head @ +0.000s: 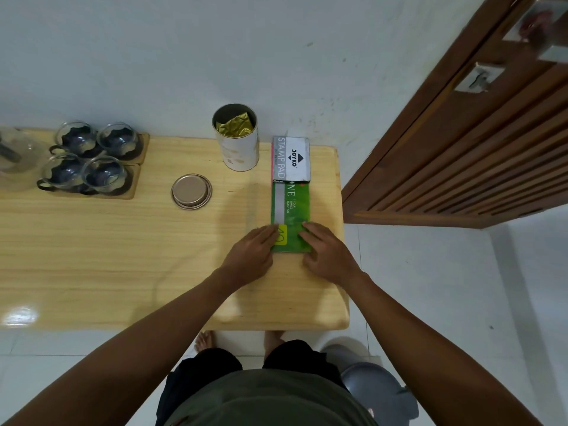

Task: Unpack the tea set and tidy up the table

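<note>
A flat green box (pixel 293 210) lies lengthwise near the right end of the wooden table (pixel 107 256). My left hand (pixel 250 256) presses on its near left corner and my right hand (pixel 327 256) on its near right corner, fingers flat. A grey stamp pad box (pixel 292 159) lies just beyond it, end to end. An open white tea canister (pixel 236 139) with a gold foil bag inside stands to the left of that. Its round metal lid (pixel 191 191) lies on the table. Several glass cups (pixel 89 158) sit on wooden coasters at the far left.
A glass teapot (pixel 15 155) is partly cut off at the left edge. A brown wooden door (pixel 461 133) stands open to the right of the table. A grey bin (pixel 378 392) sits on the white floor by my feet. The wall runs right behind the table.
</note>
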